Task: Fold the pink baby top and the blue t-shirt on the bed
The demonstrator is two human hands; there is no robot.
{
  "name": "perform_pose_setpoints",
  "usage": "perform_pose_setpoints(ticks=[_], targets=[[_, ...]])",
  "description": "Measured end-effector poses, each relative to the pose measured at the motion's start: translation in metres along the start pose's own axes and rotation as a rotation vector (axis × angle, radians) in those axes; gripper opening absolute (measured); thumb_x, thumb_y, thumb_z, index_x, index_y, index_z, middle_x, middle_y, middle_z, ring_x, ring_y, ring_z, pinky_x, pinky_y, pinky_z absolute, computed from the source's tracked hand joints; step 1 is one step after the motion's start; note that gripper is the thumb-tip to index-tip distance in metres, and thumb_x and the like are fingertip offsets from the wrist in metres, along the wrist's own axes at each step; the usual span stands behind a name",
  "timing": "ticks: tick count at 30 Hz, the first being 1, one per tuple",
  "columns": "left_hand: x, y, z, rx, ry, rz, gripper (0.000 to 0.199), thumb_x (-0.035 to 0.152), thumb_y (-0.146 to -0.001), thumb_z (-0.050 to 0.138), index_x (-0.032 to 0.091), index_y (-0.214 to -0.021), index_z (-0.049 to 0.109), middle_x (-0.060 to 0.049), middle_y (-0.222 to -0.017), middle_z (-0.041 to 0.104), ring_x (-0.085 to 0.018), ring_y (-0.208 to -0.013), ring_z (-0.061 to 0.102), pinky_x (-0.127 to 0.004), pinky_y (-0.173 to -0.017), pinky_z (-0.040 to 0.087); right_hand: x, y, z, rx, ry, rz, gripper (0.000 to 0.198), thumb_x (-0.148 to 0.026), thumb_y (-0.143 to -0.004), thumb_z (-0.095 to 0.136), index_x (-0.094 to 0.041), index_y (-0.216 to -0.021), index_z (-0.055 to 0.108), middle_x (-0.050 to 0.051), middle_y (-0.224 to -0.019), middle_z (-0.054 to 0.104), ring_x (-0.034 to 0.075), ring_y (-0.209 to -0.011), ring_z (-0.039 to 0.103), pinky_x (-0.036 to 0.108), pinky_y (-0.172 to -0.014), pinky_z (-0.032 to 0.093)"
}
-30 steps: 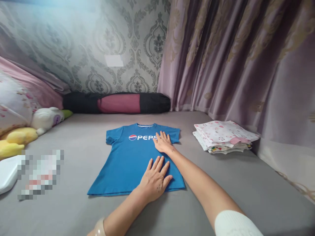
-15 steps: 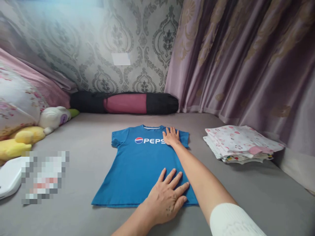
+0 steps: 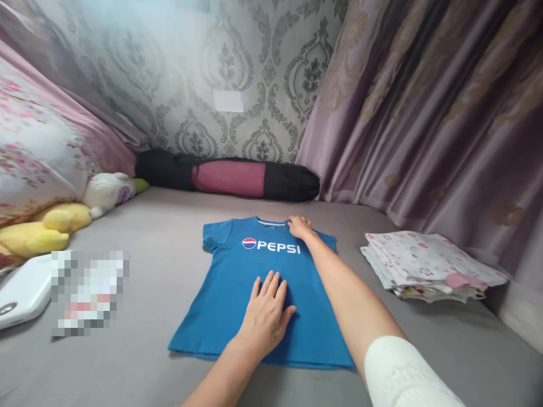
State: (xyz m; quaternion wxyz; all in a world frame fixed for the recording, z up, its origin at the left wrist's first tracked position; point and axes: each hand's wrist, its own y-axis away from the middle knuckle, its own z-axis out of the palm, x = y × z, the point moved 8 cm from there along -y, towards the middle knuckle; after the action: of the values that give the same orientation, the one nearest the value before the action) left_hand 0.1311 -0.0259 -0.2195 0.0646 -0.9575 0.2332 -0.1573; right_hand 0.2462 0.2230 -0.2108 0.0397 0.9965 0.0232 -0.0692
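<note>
A blue T-shirt (image 3: 237,305) with a white PEPSI print lies spread flat on the grey bed sheet, its collar pointing away from me. My left hand (image 3: 265,316) rests palm down on the lower middle of the shirt, fingers stretched out. Farther off, my right hand (image 3: 301,227) is at the shirt's right shoulder beside the collar. Its fingers are bent over the shoulder edge and seem to pinch the fabric; the fingertips are partly hidden.
A stack of folded printed cloths (image 3: 428,263) sits at the right. Along the wall lies a black and maroon bolster (image 3: 229,178). Plush toys (image 3: 38,232), a white device (image 3: 25,291) and a blurred-out packet (image 3: 89,294) are on the left. The grey sheet (image 3: 139,362) extends around the shirt.
My right hand has slid from the chest print up to the shoulder, its fingers curling. My left hand has moved from the lower right hem toward the shirt's middle. The view has shifted slightly left.
</note>
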Motion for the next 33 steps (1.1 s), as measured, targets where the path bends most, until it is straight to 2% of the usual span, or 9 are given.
perform_pose_setpoints(ticks=[6, 11, 16, 21, 24, 30, 33], targets=[[-0.034, -0.003, 0.004, 0.063, -0.075, -0.183, 0.077, 0.063, -0.091, 0.031, 0.006, -0.143, 0.039, -0.023, -0.15, 0.035, -0.035, -0.141, 0.027, -0.056, -0.112, 0.027, 0.002, -0.017, 0.005, 0.035, -0.016, 0.044, 0.034, -0.027, -0.098, 0.037, -0.025, -0.122, 0.061, 0.009, -0.133, 0.053, 0.026, -0.125, 0.041, 0.042, -0.099, 0.031], [-0.044, -0.005, 0.007, 0.053, -0.078, -0.295, 0.102, 0.082, -0.078, 0.03, 0.005, -0.144, 0.037, -0.025, -0.151, 0.029, -0.041, -0.141, 0.024, -0.064, -0.111, 0.019, 0.005, -0.021, 0.009, 0.108, -0.023, 0.044, 0.031, -0.028, -0.097, 0.04, -0.026, -0.119, 0.061, 0.007, -0.129, 0.055, 0.024, -0.123, 0.041, 0.038, -0.099, 0.029], [-0.041, -0.005, 0.006, 0.021, -0.059, -0.316, 0.108, 0.087, -0.073, 0.027, 0.007, -0.145, 0.036, -0.024, -0.152, 0.026, -0.042, -0.142, 0.02, -0.069, -0.109, 0.013, 0.005, -0.018, 0.014, 0.167, -0.034, 0.066, 0.036, -0.028, -0.099, 0.032, -0.023, -0.122, 0.059, 0.011, -0.13, 0.053, 0.026, -0.122, 0.041, 0.039, -0.098, 0.029], [-0.042, -0.006, 0.006, 0.024, -0.024, -0.313, 0.107, 0.087, -0.071, 0.031, 0.009, -0.145, 0.037, -0.024, -0.152, 0.028, -0.042, -0.142, 0.022, -0.069, -0.109, 0.014, -0.001, -0.017, 0.011, 0.163, -0.039, 0.071, 0.036, -0.025, -0.097, 0.033, -0.02, -0.119, 0.06, 0.014, -0.127, 0.054, 0.029, -0.12, 0.043, 0.042, -0.096, 0.031], [-0.048, -0.008, 0.004, 0.027, -0.032, -0.345, 0.103, 0.085, -0.074, 0.03, 0.009, -0.143, 0.04, -0.024, -0.151, 0.032, -0.041, -0.141, 0.025, -0.066, -0.11, 0.019, -0.02, -0.019, 0.007, 0.163, -0.041, 0.021, 0.037, -0.024, -0.096, 0.032, -0.021, -0.118, 0.061, 0.013, -0.128, 0.054, 0.029, -0.12, 0.043, 0.042, -0.096, 0.031], [-0.083, -0.008, -0.008, 0.052, -0.101, -0.513, 0.093, 0.074, -0.086, 0.025, 0.001, -0.142, 0.039, -0.027, -0.149, 0.032, -0.038, -0.141, 0.025, -0.06, -0.112, 0.021, -0.093, -0.022, 0.012, 0.121, -0.053, -0.209, 0.041, -0.03, -0.1, 0.025, -0.029, -0.13, 0.053, 0.002, -0.139, 0.05, 0.022, -0.125, 0.039, 0.036, -0.098, 0.031], [-0.097, -0.006, -0.011, 0.079, -0.124, -0.555, 0.09, 0.07, -0.088, 0.026, -0.002, -0.141, 0.039, -0.029, -0.148, 0.032, -0.038, -0.141, 0.026, -0.058, -0.113, 0.022, -0.121, -0.023, 0.019, 0.079, -0.046, -0.279, 0.042, -0.029, -0.1, 0.024, -0.028, -0.134, 0.049, 0.003, -0.141, 0.049, 0.024, -0.126, 0.037, 0.038, -0.098, 0.03]])
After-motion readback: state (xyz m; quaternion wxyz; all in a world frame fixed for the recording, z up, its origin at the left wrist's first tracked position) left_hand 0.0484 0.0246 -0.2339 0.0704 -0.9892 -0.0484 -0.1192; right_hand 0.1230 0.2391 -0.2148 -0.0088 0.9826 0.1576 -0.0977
